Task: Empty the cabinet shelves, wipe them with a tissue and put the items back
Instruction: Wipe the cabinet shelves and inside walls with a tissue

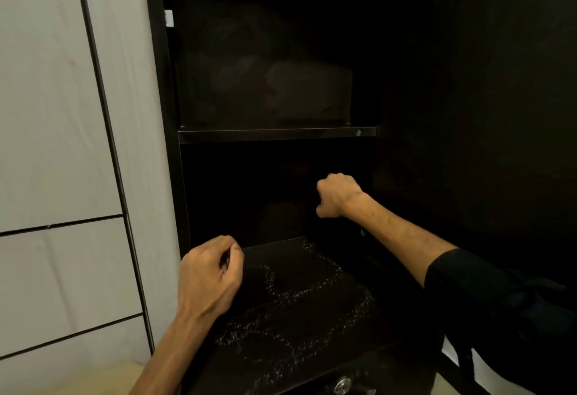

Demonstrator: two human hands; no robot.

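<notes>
Dark cabinet (165, 82) standing open beside a pale panelled wall (56, 113), both shelves bare.

The right hand (337, 196) is curled into a fist inside the lower compartment, raised above the lower shelf (296, 310) and close to the cabinet's right inner wall; whether the fist encloses anything cannot be determined. Its forearm extends back to a dark sleeve (487, 294) pushed up near the elbow. The left hand (209, 276) is loosely closed, fingertips curled toward the palm, with nothing visible in it, positioned over the front left corner of the lower shelf. That shelf carries pale looping streaks (299, 294) across its dark surface. The upper shelf (274, 134) sits above both hands, its front edge catching light. No tissue is identifiable. A round metal fitting (342, 384) lies below the lower shelf's front edge.
</notes>
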